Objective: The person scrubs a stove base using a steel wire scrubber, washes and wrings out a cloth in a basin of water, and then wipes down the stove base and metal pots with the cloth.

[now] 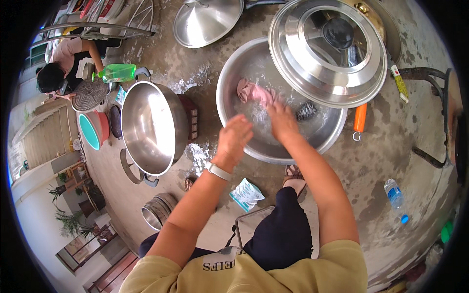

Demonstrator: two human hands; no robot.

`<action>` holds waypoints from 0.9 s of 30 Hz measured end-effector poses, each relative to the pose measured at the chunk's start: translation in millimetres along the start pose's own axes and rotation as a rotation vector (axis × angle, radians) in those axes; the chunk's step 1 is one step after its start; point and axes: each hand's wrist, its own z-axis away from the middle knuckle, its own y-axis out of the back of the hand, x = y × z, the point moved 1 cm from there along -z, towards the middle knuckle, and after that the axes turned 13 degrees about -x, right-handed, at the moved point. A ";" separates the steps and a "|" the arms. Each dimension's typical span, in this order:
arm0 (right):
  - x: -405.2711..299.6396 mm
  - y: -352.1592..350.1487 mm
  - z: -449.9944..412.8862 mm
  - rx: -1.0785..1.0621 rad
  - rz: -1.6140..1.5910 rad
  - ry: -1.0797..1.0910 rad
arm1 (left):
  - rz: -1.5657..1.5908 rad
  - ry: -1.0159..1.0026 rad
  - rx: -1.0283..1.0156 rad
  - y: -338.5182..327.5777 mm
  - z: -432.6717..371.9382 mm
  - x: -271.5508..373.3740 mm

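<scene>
A wide metal basin [223, 91] of water stands on the floor before me. A wet pink cloth [253, 92] lies in the water, and the fingers of my right hand [282, 119] meet its right end; motion blur hides whether they grip it. Over the basin's near left rim is my left hand [235, 136], holding nothing, with a white band on its wrist. A dark scouring pad [306, 110] sits in the water right of my right hand. A steel lid with a glass centre [293, 69] rests across the basin's far right rim.
Left stands a large steel pot [146, 124]; beyond it are a green bottle [119, 73] and another person [69, 66]. Another lid [205, 22] lies at the top. An orange handle [360, 118], a knife [399, 83] and a water bottle [395, 199] are at right; a packet [246, 195] lies near my feet.
</scene>
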 end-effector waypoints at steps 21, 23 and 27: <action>-17.7 62.3 12.3 0.000 -1.002 0.240 | 0.373 0.543 -0.211 -46.5 -0.7 29.8; -17.3 43.3 -1.4 -0.153 -1.096 0.157 | 0.405 0.512 -0.299 -53.5 2.6 32.0; -17.9 25.2 -13.3 -0.239 -1.279 0.109 | 0.632 0.480 -0.377 -41.3 2.5 22.2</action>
